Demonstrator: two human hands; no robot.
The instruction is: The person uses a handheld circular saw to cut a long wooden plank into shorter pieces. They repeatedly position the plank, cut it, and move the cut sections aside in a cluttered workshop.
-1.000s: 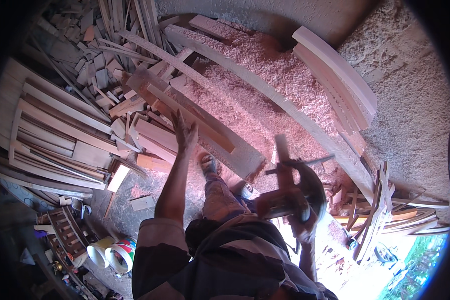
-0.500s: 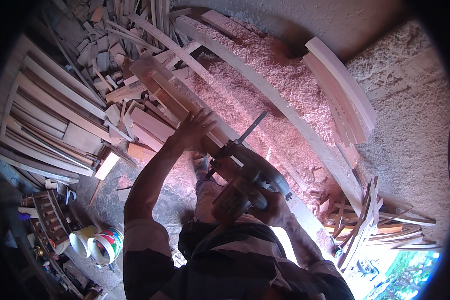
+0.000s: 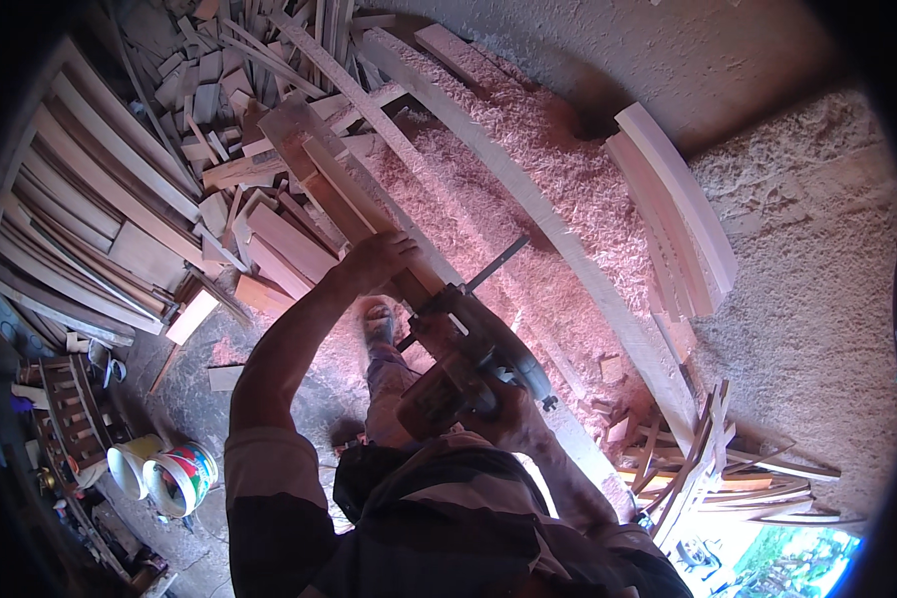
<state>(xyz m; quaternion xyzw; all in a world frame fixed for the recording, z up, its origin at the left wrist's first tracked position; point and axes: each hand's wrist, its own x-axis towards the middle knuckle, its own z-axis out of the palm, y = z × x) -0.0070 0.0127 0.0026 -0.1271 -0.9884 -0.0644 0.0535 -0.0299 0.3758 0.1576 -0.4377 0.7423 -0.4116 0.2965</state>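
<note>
My left hand point(image 3: 377, 259) rests over a narrow orange-brown wooden piece point(image 3: 339, 199), its fingers curled across the top. That piece lies along a wider dusty board point(image 3: 291, 132), which runs diagonally across the middle of the view. My right hand point(image 3: 503, 414) is closed round the handle of a heavy power tool point(image 3: 473, 349) with a dark body and a long metal guide bar point(image 3: 496, 264). The tool's front sits against the near end of the narrow piece, just beside my left hand; its underside is hidden. My foot point(image 3: 379, 327) is below the board.
Stacked curved planks point(image 3: 100, 189) stand at left, with offcuts point(image 3: 209, 80) behind. Curved beams point(image 3: 558, 229) lie over pink shavings point(image 3: 588, 199); shorter curved pieces point(image 3: 683, 209) lean at right. Two buckets point(image 3: 174, 476) sit lower left, loose strips point(image 3: 747, 478) lower right, by a bright opening.
My left hand has come down from above the board onto the narrow piece. My right hand has swung the tool leftward from my right side to that piece's end.
</note>
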